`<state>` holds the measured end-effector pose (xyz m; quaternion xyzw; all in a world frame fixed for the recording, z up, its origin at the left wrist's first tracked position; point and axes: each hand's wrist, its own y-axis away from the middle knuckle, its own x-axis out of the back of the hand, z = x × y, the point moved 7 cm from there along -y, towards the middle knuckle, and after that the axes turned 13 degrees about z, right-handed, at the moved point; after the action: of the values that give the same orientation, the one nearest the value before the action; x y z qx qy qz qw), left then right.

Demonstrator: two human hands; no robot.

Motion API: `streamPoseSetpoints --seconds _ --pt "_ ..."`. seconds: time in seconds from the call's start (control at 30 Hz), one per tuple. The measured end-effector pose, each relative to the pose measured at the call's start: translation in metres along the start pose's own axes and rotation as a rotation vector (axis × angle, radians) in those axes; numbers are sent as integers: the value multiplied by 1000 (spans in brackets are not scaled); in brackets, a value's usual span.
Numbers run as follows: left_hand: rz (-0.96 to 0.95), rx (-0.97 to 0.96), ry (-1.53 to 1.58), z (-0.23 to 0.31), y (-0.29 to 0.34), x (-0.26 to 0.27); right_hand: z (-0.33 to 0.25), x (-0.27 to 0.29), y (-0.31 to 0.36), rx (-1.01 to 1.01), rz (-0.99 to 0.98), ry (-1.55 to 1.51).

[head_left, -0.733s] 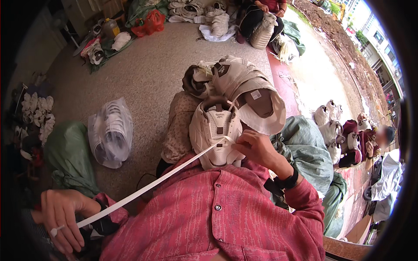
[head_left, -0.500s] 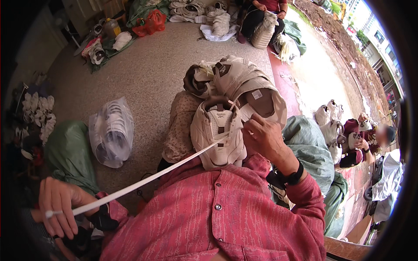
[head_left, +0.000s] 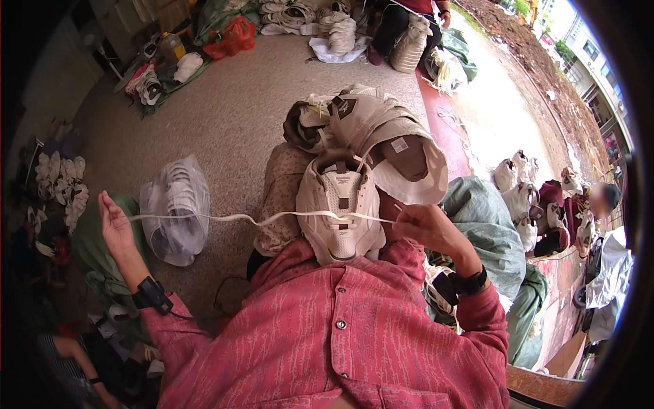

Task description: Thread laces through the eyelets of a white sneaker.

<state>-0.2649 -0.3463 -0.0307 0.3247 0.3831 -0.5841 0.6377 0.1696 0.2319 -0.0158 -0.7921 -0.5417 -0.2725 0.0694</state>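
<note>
A beige sneaker upper (head_left: 337, 204) rests on my lap, its toe toward me and its opening away. A flat white shoelace (head_left: 269, 219) runs through its lowest lacing holes and stretches out to both sides. My left hand (head_left: 118, 228), raised far out to the left, holds the long end, which hangs in a slack wave. Just right of the upper, my right hand (head_left: 428, 228) pinches the short end between its fingertips. Beyond the upper, a stack of nested beige uppers (head_left: 381, 129) lies across my knees.
Left of my legs, a clear plastic bag (head_left: 176, 211) of shoe parts stands before a green sack (head_left: 102, 252). A grey-green sack (head_left: 480, 225) bulges at my right. Shoe piles (head_left: 521, 198) and a seated co-worker (head_left: 409, 27) are farther off.
My left hand has swung up and away from me with the long lace end, and the taut lace has gone slack. My right hand now pinches the short end slightly lower and farther right.
</note>
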Motion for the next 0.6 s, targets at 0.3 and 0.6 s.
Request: streamPoseSetpoints --seconds 0.3,0.6 --pt "-371 -39 -1091 -148 155 -141 -35 5 -7 205 408 16" --pt "-1427 -630 -912 -278 306 -275 -30 -28 -12 187 252 133"
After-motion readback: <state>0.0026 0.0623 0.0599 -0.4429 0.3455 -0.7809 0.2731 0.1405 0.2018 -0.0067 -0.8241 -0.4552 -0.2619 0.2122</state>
